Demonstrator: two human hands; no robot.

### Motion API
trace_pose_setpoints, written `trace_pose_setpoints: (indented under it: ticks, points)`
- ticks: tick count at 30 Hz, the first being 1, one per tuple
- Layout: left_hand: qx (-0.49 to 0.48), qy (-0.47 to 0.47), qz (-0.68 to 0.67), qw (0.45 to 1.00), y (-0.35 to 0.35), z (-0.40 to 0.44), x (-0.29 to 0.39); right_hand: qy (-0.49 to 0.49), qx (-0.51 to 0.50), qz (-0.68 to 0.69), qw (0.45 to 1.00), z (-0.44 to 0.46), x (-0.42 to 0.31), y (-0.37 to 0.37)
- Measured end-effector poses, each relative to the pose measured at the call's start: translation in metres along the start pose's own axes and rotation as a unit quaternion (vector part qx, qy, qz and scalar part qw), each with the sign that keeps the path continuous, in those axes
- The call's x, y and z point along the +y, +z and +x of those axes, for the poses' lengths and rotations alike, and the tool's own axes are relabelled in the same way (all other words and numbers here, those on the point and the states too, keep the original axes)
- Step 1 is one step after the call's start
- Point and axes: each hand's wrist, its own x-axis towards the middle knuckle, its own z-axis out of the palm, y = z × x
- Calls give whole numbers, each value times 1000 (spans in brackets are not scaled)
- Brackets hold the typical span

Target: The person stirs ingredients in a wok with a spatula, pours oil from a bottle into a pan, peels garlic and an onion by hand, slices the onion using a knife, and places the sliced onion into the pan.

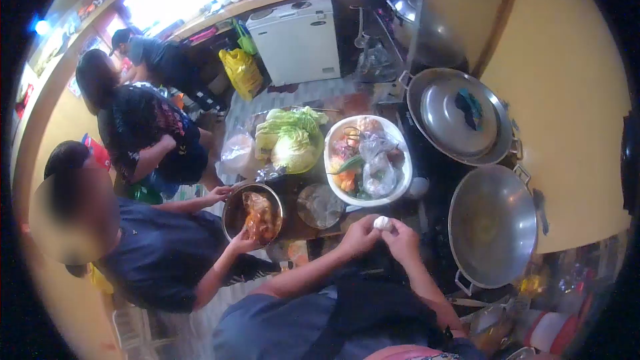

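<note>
Left hand (pixel 361 235) and right hand (pixel 403 240) both pinch their grip on a white bulb (pixel 383 223) (garlic, perhaps), near the white tub (pixel 367 203); handling it seems the step, and the next move calls for steady, opposed fingertips.

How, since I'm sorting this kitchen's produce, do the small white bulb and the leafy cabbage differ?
Size: the white bulb is small; the cabbage is far larger.
Colour: the white bulb is whitish, the cabbage pale green.
Pose: the white bulb is held between the left hand and right hand; the cabbage lies beyond them, untouched.
Shared: both are outside the white tub.
</note>
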Motion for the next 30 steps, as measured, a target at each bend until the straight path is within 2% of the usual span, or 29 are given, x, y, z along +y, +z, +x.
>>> trace_pose_setpoints:
  ticks: [2,3,4,5,6,7,8,9,10,12,14,17,19,20,22,24,25,26,28,29,30]
  points:
    - [-51,-56,-172,982,3,-11,-8,37,-21,14,999,-19,3,-7]
    - [-68,-61,-228,969,1,-16,1,23,-29,48,998,-30,-1,-12]
    - [-65,-74,-242,965,0,-21,10,15,-29,87,996,-40,-1,-16]
    - [-53,-93,-258,960,-1,-26,23,45,-59,144,987,-49,8,-20]
    - [-53,-123,-268,954,1,-32,31,31,-73,111,991,-63,2,-38]
    - [-87,-124,-282,947,2,-38,33,17,-78,122,989,-77,7,-49]
    - [-124,-127,-295,939,7,-39,35,-21,-49,195,979,-93,24,-50]
    - [-155,-104,-334,924,13,-47,47,20,-75,220,972,-113,18,-71]
    - [-181,-87,-374,905,17,-56,62,-32,-36,157,986,-139,17,-86]
    - [-220,-86,-330,914,37,-78,77,-15,34,174,984,-192,29,-107]
    - [-262,-107,-287,915,59,-103,91,-46,129,118,984,-246,51,-122]
    - [-313,-95,-200,923,88,-124,98,57,191,218,955,-318,73,-142]
    - [-334,-110,-148,925,117,-149,124,113,252,145,950,-362,97,-153]
    - [-350,-127,-103,922,130,-161,132,134,314,136,930,-378,114,-151]
    - [-366,-128,-113,915,155,-177,129,184,392,86,897,-404,147,-153]
    - [-368,-93,-54,924,176,-190,125,192,450,-33,872,-416,189,-158]
    - [-372,-40,3,927,189,-199,137,175,475,-110,856,-418,214,-159]
    - [-373,10,59,926,201,-206,147,174,462,-107,863,-419,222,-163]
    - [-392,5,11,920,220,-204,135,155,442,-63,881,-412,225,-172]
    - [-370,-2,13,929,228,-204,131,131,454,-213,855,-410,226,-171]
    - [-376,-12,-89,922,239,-207,131,116,444,-205,864,-405,215,-172]
